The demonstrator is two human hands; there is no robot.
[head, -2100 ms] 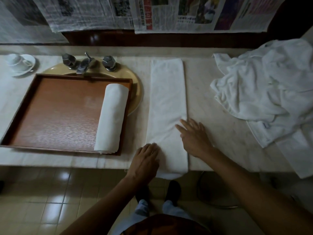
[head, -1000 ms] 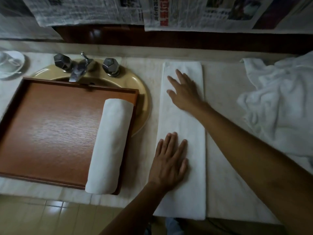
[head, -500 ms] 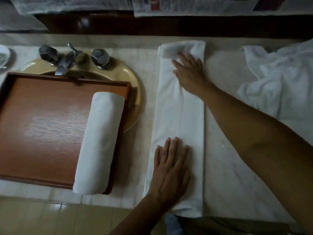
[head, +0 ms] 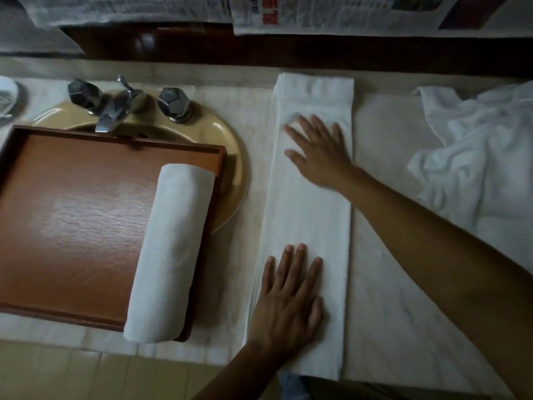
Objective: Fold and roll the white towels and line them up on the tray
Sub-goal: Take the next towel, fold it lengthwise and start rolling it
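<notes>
Your left hand point(head: 288, 301) lies flat, fingers straight and slightly spread, pressing on the near end of the folded white towel point(head: 311, 220). The towel is stretched out as one long narrow strip on the table point(head: 403, 307), running away from you, and its near edge hangs just over the table's front edge. Your right hand point(head: 320, 151) is also open, palm down with fingers spread, resting on the far part of the same strip, just short of its far end. Left of the strip, a rolled white towel point(head: 170, 249) lies along the right side of the wooden tray point(head: 72, 212), with its near end poking out over the tray's front rim. The tray's far part sits over the beige sink point(head: 230, 140), just in front of the metal faucet point(head: 112, 111) and its two knobs. To your right, well apart from the strip, a loose pile of white towels point(head: 476, 157) lies crumpled on the table. Sheets of newspaper point(head: 317, 13) hang along the wall behind.
</notes>
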